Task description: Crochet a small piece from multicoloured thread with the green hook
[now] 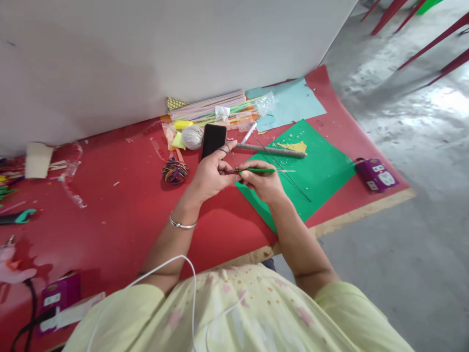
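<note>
Both hands pinched a green-wrapped wire (262, 170): left hand (212, 174) held its near end, right hand (264, 184) gripped the middle, the bare tip jutting past.

We see a thin metal wire (284, 170) with a green wrapped part (258, 170), matt like paper tape, at the centre of the frame. The green sheet (322, 171) below it looks like smooth matt paper; the red mat (120, 215) has a faint sheen. Upper centre lie a glossy black phone (213, 139), a fuzzy white yarn ball (192, 137) and crinkled clear plastic (266, 103).
</note>
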Demonstrator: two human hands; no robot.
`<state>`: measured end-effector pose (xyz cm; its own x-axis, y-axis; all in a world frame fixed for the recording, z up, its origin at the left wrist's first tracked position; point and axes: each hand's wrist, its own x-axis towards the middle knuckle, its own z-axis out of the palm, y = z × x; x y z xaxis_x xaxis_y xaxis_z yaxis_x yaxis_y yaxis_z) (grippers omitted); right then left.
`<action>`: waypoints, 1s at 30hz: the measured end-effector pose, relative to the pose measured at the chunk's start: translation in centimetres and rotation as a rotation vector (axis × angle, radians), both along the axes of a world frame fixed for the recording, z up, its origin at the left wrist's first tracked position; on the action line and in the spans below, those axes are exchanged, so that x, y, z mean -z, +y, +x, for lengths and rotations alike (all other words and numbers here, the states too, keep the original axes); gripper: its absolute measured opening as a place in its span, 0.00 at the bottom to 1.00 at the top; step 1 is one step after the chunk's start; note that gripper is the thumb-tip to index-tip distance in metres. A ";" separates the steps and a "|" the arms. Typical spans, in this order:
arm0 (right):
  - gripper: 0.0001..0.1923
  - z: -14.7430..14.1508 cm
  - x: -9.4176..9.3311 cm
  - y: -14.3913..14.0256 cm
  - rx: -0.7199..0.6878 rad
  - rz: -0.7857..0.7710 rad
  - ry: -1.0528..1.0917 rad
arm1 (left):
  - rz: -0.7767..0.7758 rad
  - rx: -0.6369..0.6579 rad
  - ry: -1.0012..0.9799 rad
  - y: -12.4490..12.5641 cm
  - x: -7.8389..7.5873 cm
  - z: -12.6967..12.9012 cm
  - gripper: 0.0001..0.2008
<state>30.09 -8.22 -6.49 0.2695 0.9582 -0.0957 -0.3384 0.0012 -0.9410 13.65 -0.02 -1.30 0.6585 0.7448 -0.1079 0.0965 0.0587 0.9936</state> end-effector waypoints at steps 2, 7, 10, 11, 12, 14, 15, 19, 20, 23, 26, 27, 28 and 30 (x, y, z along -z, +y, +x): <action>0.19 -0.2 -0.1 0.2 0.038 0.001 0.009 | 0.000 0.003 0.005 -0.1 0.0 0.1 0.50; 0.21 -0.1 -0.4 0.5 0.091 -0.015 0.158 | -0.001 0.007 -0.044 0.0 0.1 -0.1 0.45; 0.20 0.1 -0.3 0.4 0.096 -0.023 0.160 | -0.009 -0.020 -0.071 0.3 0.2 -0.2 0.37; 0.19 0.2 -0.3 0.4 0.095 -0.022 0.161 | -0.024 -0.029 -0.080 0.4 0.3 -0.3 0.35; 0.19 0.3 -0.3 0.3 0.093 -0.020 0.165 | -0.039 -0.035 -0.090 0.5 0.4 -0.3 0.33; 0.18 0.3 -0.3 0.3 0.090 -0.015 0.174 | -0.054 -0.047 -0.107 0.6 0.5 -0.3 0.30; 0.17 0.3 -0.3 0.2 0.087 -0.013 0.175 | -0.055 -0.050 -0.113 0.6 0.6 -0.3 0.28; 0.17 0.4 -0.6 0.0 0.075 -0.006 0.150 | -0.034 -0.058 -0.110 0.7 0.6 -0.4 0.26; 0.17 0.4 -0.7 -0.1 0.072 -0.005 0.140 | -0.021 -0.064 -0.105 0.7 0.6 -0.5 0.26; 0.18 0.4 -0.8 -0.2 0.057 -0.005 0.133 | 0.018 -0.065 -0.087 0.7 0.5 -0.7 0.27; 0.21 0.3 -0.9 -0.1 0.060 -0.002 0.195 | 0.041 -0.045 -0.074 0.7 0.3 -0.8 0.28; 0.22 0.3 -0.9 0.0 0.064 -0.001 0.223 | 0.047 -0.046 -0.072 0.7 0.3 -0.9 0.28; 0.23 0.2 -0.9 0.1 0.065 0.001 0.249 | 0.054 -0.051 -0.071 0.7 0.3 -0.8 0.28; 0.22 0.2 -1.0 0.1 0.053 0.005 0.286 | 0.075 -0.068 -0.075 0.7 0.3 -0.8 0.27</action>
<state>30.29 -8.09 -5.46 0.2823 0.9440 -0.1707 -0.5891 0.0302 -0.8075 12.85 0.67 -1.56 0.6105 0.7920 -0.0029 0.0205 -0.0121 0.9997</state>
